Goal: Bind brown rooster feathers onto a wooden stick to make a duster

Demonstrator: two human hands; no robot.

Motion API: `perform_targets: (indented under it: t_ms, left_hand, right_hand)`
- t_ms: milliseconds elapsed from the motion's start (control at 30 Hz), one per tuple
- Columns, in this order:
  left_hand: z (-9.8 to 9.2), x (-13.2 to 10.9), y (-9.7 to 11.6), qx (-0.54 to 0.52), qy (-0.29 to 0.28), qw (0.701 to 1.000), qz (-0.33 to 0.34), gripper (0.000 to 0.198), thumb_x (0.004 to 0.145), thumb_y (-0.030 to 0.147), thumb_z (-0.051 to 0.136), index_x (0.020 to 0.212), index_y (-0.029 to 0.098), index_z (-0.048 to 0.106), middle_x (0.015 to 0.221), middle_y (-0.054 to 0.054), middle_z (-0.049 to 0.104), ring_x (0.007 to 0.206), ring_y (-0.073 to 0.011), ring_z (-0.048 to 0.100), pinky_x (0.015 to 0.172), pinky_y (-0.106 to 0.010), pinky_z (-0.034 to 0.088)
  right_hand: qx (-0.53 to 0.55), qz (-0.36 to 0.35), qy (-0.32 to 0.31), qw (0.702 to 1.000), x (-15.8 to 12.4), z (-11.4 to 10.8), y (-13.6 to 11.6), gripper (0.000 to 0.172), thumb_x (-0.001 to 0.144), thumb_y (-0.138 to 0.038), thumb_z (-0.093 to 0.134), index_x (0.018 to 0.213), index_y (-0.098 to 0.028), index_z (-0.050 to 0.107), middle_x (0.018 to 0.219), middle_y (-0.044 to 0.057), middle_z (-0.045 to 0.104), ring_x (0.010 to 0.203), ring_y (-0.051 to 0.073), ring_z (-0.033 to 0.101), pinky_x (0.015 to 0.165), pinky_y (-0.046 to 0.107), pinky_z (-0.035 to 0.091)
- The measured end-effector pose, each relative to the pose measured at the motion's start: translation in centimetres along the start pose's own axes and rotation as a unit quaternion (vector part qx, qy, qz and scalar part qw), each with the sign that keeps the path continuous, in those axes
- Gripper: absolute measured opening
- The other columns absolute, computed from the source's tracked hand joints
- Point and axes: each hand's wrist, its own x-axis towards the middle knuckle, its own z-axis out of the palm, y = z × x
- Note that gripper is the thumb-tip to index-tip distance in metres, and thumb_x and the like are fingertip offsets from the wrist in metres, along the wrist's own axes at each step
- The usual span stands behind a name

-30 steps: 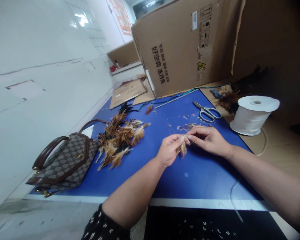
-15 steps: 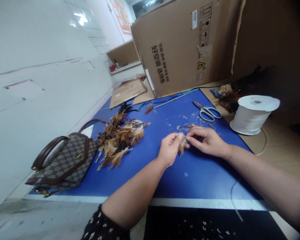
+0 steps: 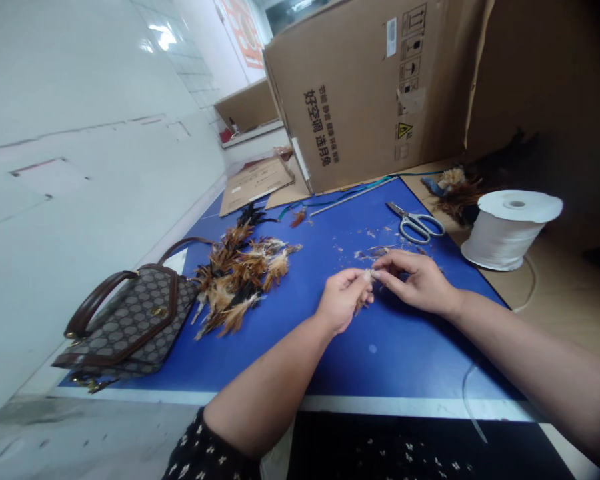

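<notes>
My left hand is closed around a small brown feather bunch, and most of it is hidden by my fingers. My right hand pinches with thumb and forefinger at the pale upper end of the same bunch, touching the left fingertips. Both hands are just above the blue table mat. Feather scraps lie just beyond the right hand. Behind them rests a pair of scissors, blades pointing away to the left. Left of my hands is a heap of brown, black and cream feathers.
A patterned handbag stands at the left edge. On the right is a white spool of ribbon or cord. Large cardboard boxes wall off the back. More dark feathers lie behind the spool. A thin rod lies near the box.
The feather bunch has turned in my left hand and shows less below the fingers. My right fingertips have come in to meet the bunch's pale end.
</notes>
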Motion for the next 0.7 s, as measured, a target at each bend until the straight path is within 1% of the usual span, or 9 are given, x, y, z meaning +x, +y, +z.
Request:
perform_targets:
  t_ms: [67, 200, 267, 367, 500, 633, 700]
  left_hand:
    - [0.08, 0.03, 0.05, -0.017, 0.005, 1.000, -0.004, 0.033, 0.084, 0.046, 0.076, 0.089, 0.014, 0.066, 0.065, 0.003, 0.057, 0.052, -0.0071, 0.054, 0.057, -0.024, 0.047]
    - [0.33, 0.03, 0.36, -0.041, 0.005, 0.999, -0.016, 0.035, 0.082, 0.045, 0.078, 0.085, 0.014, 0.063, 0.067, 0.002, 0.059, 0.053, -0.0082, 0.058, 0.058, -0.025, 0.048]
    - [0.45, -0.01, 0.57, -0.048, 0.005, 0.999, -0.021, 0.036, 0.080, 0.044, 0.079, 0.086, 0.013, 0.062, 0.072, -0.001, 0.064, 0.055, -0.0099, 0.061, 0.059, -0.025, 0.049]
    - [0.58, -0.10, 0.83, -0.050, 0.006, 0.998, -0.025, 0.038, 0.079, 0.044, 0.080, 0.088, 0.012, 0.062, 0.077, -0.003, 0.067, 0.057, -0.0115, 0.065, 0.057, -0.025, 0.049]
    - [0.60, -0.18, 0.93, -0.032, 0.003, 0.999, -0.030, 0.041, 0.079, 0.047, 0.079, 0.089, 0.012, 0.061, 0.071, -0.001, 0.064, 0.056, -0.0124, 0.065, 0.052, -0.022, 0.044]
    - [0.33, -0.11, 0.82, -0.020, -0.008, 0.999, -0.024, 0.039, 0.081, 0.048, 0.078, 0.088, 0.013, 0.061, 0.065, 0.001, 0.061, 0.056, -0.0124, 0.064, 0.054, -0.023, 0.046]
    - [0.07, -0.08, 0.82, -0.006, -0.025, 0.999, -0.025, 0.038, 0.081, 0.048, 0.078, 0.087, 0.013, 0.062, 0.065, 0.001, 0.060, 0.055, -0.0118, 0.063, 0.054, -0.024, 0.046]
  right_hand:
    - [-0.002, -0.007, 0.019, 1.000, -0.01, 0.10, -0.04, 0.021, 0.094, -0.033, 0.065, 0.109, -0.020, 0.073, 0.086, 0.006, 0.072, 0.067, 0.017, 0.063, 0.066, 0.031, 0.054]
    - [-0.009, -0.049, 0.023, 0.998, -0.01, 0.27, 0.05, 0.024, 0.094, -0.028, 0.064, 0.115, -0.023, 0.075, 0.102, 0.009, 0.076, 0.090, 0.022, 0.071, 0.085, 0.038, 0.057]
    - [-0.009, -0.060, 0.020, 0.998, -0.04, 0.33, 0.18, 0.025, 0.095, -0.026, 0.064, 0.116, -0.024, 0.075, 0.104, 0.009, 0.077, 0.097, 0.024, 0.072, 0.092, 0.040, 0.056]
    - [-0.015, -0.069, 0.019, 0.997, -0.11, 0.40, 0.44, 0.026, 0.095, -0.024, 0.064, 0.118, -0.024, 0.075, 0.103, 0.009, 0.077, 0.096, 0.024, 0.072, 0.091, 0.040, 0.057]
    - [-0.016, -0.073, 0.012, 0.997, -0.22, 0.51, 0.78, 0.027, 0.095, -0.024, 0.064, 0.120, -0.023, 0.075, 0.102, 0.009, 0.077, 0.093, 0.023, 0.072, 0.090, 0.041, 0.058]
    - [-0.005, -0.057, -0.001, 0.998, -0.22, 0.38, 0.72, 0.027, 0.095, -0.028, 0.064, 0.119, -0.025, 0.076, 0.098, 0.009, 0.077, 0.092, 0.024, 0.071, 0.091, 0.043, 0.057]
    - [0.002, -0.047, 0.001, 0.999, -0.11, 0.06, 0.47, 0.029, 0.095, -0.030, 0.065, 0.121, -0.025, 0.075, 0.101, 0.009, 0.077, 0.096, 0.025, 0.071, 0.092, 0.042, 0.057]
